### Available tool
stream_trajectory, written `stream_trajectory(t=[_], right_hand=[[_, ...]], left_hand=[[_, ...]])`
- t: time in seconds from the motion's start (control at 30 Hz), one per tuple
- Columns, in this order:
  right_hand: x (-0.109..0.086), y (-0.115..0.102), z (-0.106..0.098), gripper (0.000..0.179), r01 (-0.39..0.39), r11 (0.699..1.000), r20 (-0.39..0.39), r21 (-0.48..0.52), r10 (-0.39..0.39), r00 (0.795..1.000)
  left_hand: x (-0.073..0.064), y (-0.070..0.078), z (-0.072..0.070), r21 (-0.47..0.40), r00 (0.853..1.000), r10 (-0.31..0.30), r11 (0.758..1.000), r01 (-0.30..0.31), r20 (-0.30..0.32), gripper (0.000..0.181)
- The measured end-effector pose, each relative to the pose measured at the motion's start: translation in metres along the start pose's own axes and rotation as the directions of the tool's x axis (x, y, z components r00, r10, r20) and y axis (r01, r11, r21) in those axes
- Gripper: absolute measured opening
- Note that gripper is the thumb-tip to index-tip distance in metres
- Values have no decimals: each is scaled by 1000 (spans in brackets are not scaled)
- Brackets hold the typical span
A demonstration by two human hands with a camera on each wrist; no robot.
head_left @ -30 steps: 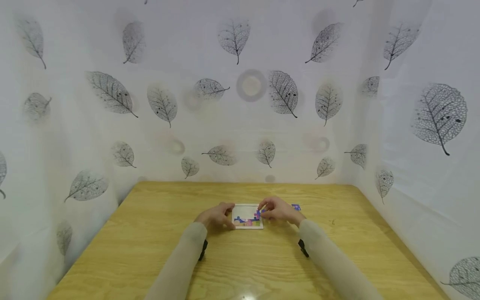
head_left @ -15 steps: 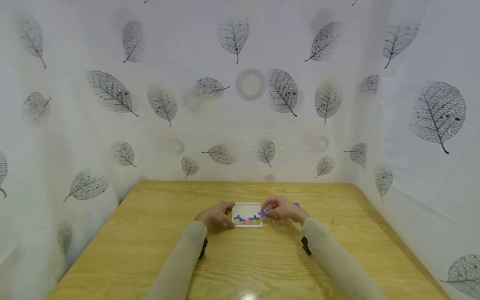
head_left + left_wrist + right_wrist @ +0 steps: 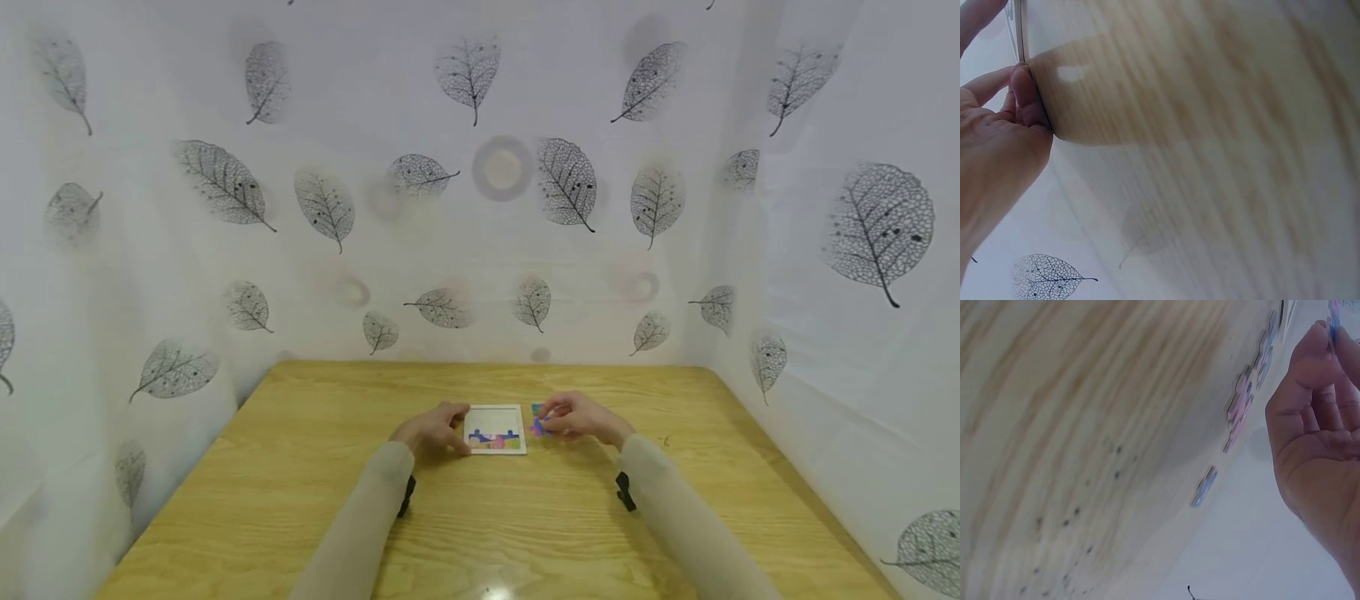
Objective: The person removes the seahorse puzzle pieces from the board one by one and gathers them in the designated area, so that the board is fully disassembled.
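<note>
Puzzle piece (image 3: 1334,319), single, blue with pink: pinched between thumb and fingertips of the right hand (image 3: 581,417), to the right of the puzzle tray. It was edge-on in the right wrist view, its visible long axis running near upright there; in the head view a pink tab pointed left, towards the tray. Whether it touched the table could not be told. Right-hand fingers: nearly closed at the tips, the others bent in behind.

Puzzle tray (image 3: 495,419), white, flat on the table (image 3: 480,525): broader left to right as seen from the head, its sides roughly square to the person. Joined pieces (image 3: 495,442), multicoloured, filled the near part; two blue tabs pointed away from the person, and the far part showed bare white.

Left hand (image 3: 433,429): on the tray's left side, finger at the far corner and thumb at the near one, spread apart and curved to hold the edge.

Loose pieces (image 3: 1241,403), pink and blue: clustered on the table near the right hand, with a lone blue piece (image 3: 1204,486) set apart.

Outermost: pale sleeves (image 3: 360,517), black wristbands (image 3: 626,492), and a white curtain (image 3: 480,250) printed with grey leaves.
</note>
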State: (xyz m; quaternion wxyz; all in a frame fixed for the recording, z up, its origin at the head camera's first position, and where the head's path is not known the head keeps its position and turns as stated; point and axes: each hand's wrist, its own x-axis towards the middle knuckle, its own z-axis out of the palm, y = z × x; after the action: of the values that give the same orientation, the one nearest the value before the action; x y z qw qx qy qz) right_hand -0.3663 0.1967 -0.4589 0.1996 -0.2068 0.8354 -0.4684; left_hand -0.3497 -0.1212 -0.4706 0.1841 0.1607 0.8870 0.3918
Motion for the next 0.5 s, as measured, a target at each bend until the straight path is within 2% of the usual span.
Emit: stream_trajectory(t=[0.5], right_hand=[[-17, 17, -23, 24, -71, 995, -62, -75, 66, 996]], left_hand=[[-2, -2, -1, -6, 999, -42, 999, 42, 4, 89]])
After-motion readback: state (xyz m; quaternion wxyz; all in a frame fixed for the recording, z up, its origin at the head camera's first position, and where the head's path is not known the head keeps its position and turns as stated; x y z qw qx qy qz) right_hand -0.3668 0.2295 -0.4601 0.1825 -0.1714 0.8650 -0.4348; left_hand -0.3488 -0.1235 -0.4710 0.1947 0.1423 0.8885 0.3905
